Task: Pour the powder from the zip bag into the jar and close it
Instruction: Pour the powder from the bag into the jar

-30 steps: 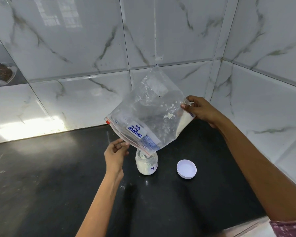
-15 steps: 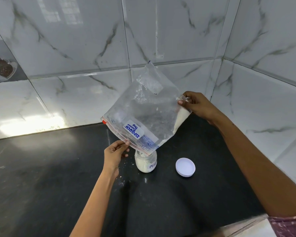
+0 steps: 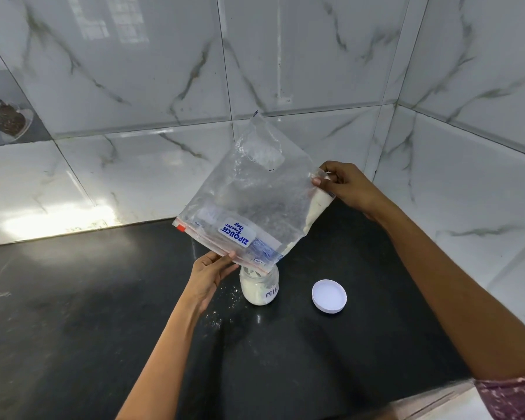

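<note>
Down low, the left hand (image 3: 208, 275) pinches the zip edge of the zip bag (image 3: 249, 204) with thumb and fingers. That tipped bag's mouth sits over the open jar (image 3: 259, 287) on the black counter (image 3: 73, 313). Up high, the right hand (image 3: 347, 186) squeezes the bag's corner. Beside the jar lies the white lid (image 3: 329, 296).

Black countertop (image 3: 73, 313), marble wall tiles (image 3: 134, 71), perhaps spilled specks (image 3: 215, 321)
</note>
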